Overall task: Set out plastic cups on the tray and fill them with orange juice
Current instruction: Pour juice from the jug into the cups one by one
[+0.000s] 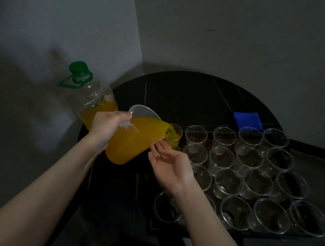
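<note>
**Pitcher tipped over first cup, centre of frame**

Dim light. Left hand [107,124] curled round the handle of a clear pitcher [131,139], which is tilted to the right, spout down. Orange juice [133,145] fills most of it and runs from the spout into one plastic cup [174,136] at the upper-left corner of the cup group; that cup shows juice inside.

Right hand [169,164] palm-up, fingers straight and relaxed, gripping nothing; fingertips just beside the pitcher's lower lip, below the spout.

The empty cups [254,178] stand upright in close rows, filling the right-centre and lower right of the frame, rims touching or nearly so. Tray beneath them too dark to make out.

Large bottle [89,99] with green cap, upper left behind the pitcher, part full of juice. Blue cloth [247,119] on the dark round table [183,92], above the cups.
</note>
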